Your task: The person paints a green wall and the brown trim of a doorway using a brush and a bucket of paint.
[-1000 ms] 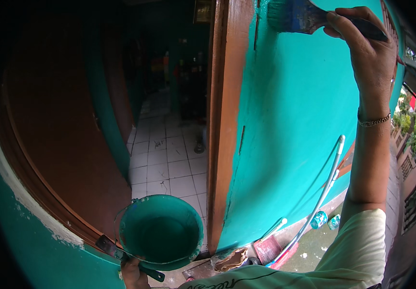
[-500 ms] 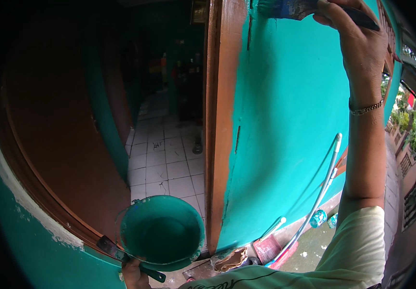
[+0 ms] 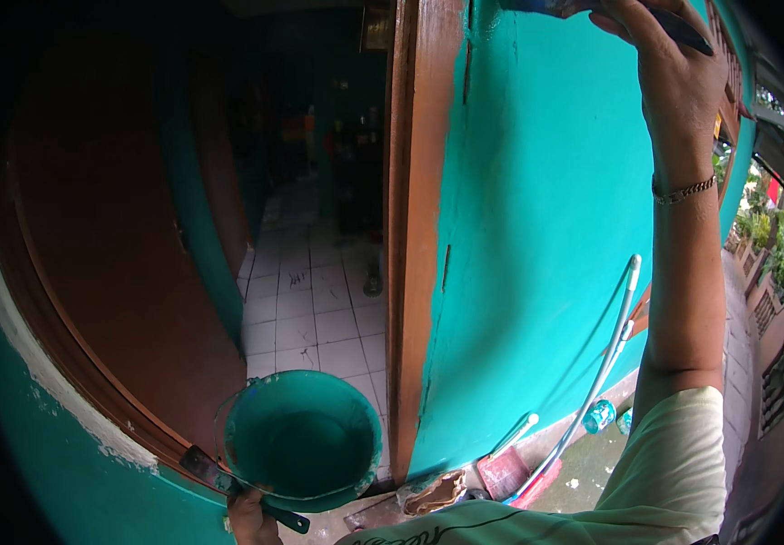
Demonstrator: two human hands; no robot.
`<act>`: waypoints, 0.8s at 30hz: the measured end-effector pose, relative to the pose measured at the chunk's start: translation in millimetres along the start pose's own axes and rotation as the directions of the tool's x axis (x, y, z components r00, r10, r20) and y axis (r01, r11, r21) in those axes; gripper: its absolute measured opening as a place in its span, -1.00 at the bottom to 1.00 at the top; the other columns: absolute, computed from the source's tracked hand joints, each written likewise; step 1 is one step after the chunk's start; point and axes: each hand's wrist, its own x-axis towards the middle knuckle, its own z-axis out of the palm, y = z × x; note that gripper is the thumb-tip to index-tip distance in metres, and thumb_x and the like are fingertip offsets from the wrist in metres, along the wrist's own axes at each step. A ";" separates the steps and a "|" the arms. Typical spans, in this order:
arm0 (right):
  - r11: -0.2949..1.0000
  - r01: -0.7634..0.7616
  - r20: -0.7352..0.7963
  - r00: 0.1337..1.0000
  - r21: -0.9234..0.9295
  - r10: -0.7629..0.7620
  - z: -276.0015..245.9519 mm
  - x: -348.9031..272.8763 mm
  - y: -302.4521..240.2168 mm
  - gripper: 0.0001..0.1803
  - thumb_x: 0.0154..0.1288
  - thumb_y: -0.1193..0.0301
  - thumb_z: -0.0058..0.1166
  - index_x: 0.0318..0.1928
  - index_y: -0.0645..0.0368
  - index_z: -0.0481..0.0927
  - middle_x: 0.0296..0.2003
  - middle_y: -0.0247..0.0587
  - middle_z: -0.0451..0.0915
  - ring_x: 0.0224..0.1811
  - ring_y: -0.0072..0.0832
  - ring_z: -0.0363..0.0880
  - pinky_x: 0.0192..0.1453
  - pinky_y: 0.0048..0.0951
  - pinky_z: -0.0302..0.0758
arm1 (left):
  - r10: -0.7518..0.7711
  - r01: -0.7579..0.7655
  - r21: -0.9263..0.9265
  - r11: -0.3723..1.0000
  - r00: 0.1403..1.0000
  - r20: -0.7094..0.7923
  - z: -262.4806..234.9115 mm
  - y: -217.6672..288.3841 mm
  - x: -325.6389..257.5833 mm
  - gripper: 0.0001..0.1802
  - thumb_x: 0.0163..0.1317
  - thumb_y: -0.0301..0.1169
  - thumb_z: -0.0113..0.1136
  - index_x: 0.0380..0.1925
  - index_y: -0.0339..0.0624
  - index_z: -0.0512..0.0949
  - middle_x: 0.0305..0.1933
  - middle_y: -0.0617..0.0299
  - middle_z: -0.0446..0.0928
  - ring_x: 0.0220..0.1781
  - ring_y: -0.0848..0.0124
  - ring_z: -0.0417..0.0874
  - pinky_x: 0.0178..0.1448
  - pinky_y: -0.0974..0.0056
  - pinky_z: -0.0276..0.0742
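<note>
High on the turquoise wall [image 3: 555, 182], my right hand [image 3: 674, 86] grips a wide, dark-handled paintbrush [image 3: 555, 7]. Its bristles meet the wall near the door frame, partly cut off by the top edge. Low on the left, my left hand [image 3: 251, 520] is closed at the edge of a green bucket [image 3: 301, 395] with green paint inside. That same hand also pinches a flat tool [image 3: 203, 469] with a dark green handle, perhaps a scraper or second brush. Its fingers are partly hidden below the bucket.
A brown wooden door frame [image 3: 417, 272] borders the wall. Left of it, a doorway opens onto a white tiled floor [image 3: 292, 318]. Below the wall stand a pink dustpan [image 3: 504, 474], a pale-handled broom [image 3: 605, 363] and a small paint-smeared can [image 3: 599, 415].
My right hand and the paintbrush have moved slightly up along the wall, so less of the brush shows. The left hand and bucket stay almost where they were.
</note>
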 end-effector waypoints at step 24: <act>0.998 0.061 0.034 0.998 -0.009 -0.060 6.9 9.4 9.2 -0.89 0.16 0.55 0.23 -0.41 0.29 0.54 -0.52 -0.24 0.62 -0.44 -0.60 0.60 -0.34 -0.59 0.56 | 0.049 -0.049 -0.004 0.999 0.998 0.028 11.5 4.3 -7.7 -0.55 -0.12 -0.65 0.18 -0.10 -0.33 0.56 -0.20 0.09 0.62 -0.18 0.18 0.67 -0.03 0.13 0.63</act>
